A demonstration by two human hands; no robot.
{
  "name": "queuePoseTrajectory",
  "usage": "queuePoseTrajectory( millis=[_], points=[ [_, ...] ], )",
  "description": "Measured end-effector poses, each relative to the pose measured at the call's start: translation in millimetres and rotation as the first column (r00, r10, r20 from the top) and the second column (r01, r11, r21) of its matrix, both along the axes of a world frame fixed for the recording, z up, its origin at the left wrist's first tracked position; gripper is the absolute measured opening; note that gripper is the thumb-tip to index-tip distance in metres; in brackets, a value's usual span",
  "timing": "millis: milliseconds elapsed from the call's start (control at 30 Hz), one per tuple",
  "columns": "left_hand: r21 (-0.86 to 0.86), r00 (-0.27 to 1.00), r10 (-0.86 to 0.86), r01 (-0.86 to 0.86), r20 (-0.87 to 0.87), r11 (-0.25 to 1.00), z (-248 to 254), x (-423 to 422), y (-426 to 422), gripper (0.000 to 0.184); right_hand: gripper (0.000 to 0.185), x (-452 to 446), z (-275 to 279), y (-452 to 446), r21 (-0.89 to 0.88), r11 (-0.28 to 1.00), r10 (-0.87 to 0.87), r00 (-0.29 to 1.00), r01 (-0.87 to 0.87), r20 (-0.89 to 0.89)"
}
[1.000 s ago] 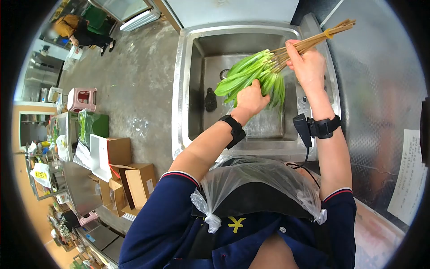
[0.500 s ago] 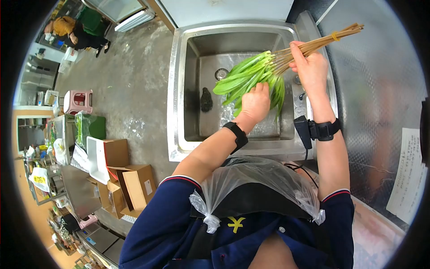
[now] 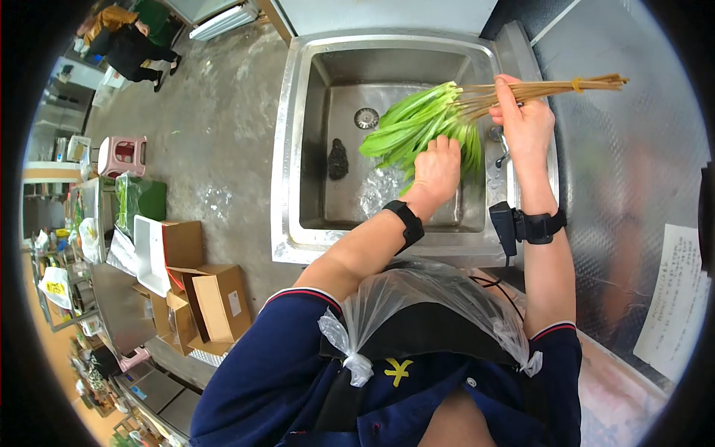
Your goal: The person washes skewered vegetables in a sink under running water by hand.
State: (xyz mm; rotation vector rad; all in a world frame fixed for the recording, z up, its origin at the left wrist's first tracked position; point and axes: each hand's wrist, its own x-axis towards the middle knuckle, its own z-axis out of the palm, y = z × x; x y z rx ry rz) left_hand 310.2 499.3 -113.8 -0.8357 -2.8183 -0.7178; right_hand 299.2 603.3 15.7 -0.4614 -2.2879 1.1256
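A bunch of long green leaves (image 3: 417,119) fans out over the metal sink (image 3: 287,149). Its thin brown sticks (image 3: 551,89) point right, tied with a yellow band near their ends. My right hand (image 3: 529,130) is closed round the sticks, thumb on top. On the lower leaves lies my left hand (image 3: 437,171), its fingers curled against them; whether it grips any leaf is hard to tell. Below the bunch, water splashes on the sink floor. A dark clump (image 3: 338,160) lies left in the basin, below the round drain (image 3: 366,118).
Cardboard boxes (image 3: 216,302) and a white tub (image 3: 151,255) stand on the floor at left, near a pink stool (image 3: 123,156). A person (image 3: 130,48) is at the upper left. A metal surface (image 3: 603,149) lies right of the sink.
The sticks have swung to a more level angle and shifted right with my right hand. My left hand has moved slightly right and down along the leaves. The person at upper left has changed posture.
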Motion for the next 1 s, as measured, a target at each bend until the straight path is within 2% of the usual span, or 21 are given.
queuePoseTrajectory(
  millis=[133,200,233,300,433,500,733,800,1000],
  points=[
    [0.061,0.998,0.043,-0.046,0.051,0.997,0.6,-5.7,5.0,0.018,0.027,3.2,-3.1,-3.1,-0.061,0.997,0.034,0.998,-0.037,-0.047],
    [0.174,0.987,0.072,-0.096,0.141,0.98,-1.1,-9.4,6.2,0.017,0.027,4.1,-2.6,-6.1,-0.169,0.984,0.039,0.995,-0.053,-0.088],
    [0.175,0.987,0.073,-0.097,0.141,0.98,-0.6,-10.2,6.7,0.017,0.027,3.9,-2.5,-6.5,-0.168,0.984,0.04,0.995,-0.054,-0.088],
    [0.268,0.916,0.081,-0.199,0.394,0.943,0.9,-11.6,8.1,0.022,0.026,3.4,-2.3,-6.9,-0.223,0.973,0.035,0.994,-0.058,-0.104],
    [0.318,0.849,0.13,-0.328,0.513,0.89,-3.6,-11.5,20.0,0.03,0.025,5.7,0.8,-10.3,-0.24,0.967,0.051,0.99,-0.082,-0.131],
    [0.39,0.801,0.083,-0.375,0.593,0.841,-12.4,-14.3,27.0,0.037,0.025,5.5,0.0,-9.7,-0.257,0.962,0.055,0.987,-0.093,-0.149],
    [0.379,0.818,0.149,-0.409,0.555,0.83,-6.2,-10.1,29.0,0.043,0.025,7.1,2.8,-14.0,-0.257,0.962,0.05,0.987,-0.088,-0.15],
    [0.397,0.719,0.088,-0.477,0.689,0.784,2.9,-10.8,26.8,0.051,0.024,8.6,5.6,-14.4,-0.236,0.966,0.072,0.985,-0.108,-0.156],
    [0.459,0.738,-0.008,-0.411,0.675,0.788,1.8,-11.7,31.5,0.055,0.024,7.8,5.7,-17.0,-0.274,0.954,0.077,0.983,-0.122,-0.169]
  ],
)
